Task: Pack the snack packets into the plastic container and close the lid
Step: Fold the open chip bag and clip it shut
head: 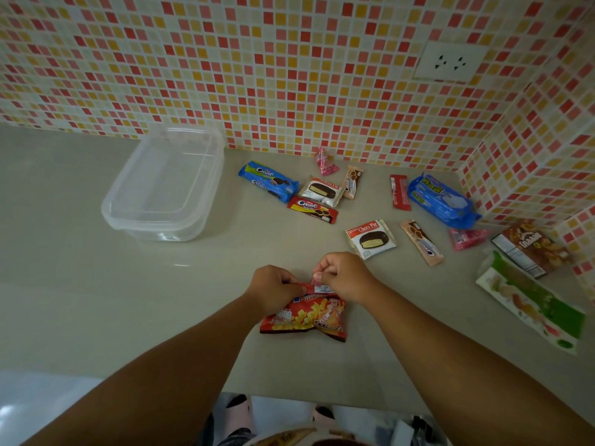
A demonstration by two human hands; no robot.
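both hands (278, 289) (343, 275) pinch red snack packet (306, 317) (grip tight); container (164, 185) lidded.

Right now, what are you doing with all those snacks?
A person is holding a red chips packet by its top edge, pinching it with the left hand and the right hand just above the counter. The clear plastic container sits to the left with its lid on and nothing visible inside. The other snacks, like the Choco Pie and the blue biscuit pack, are lying scattered on the counter, not packed yet.
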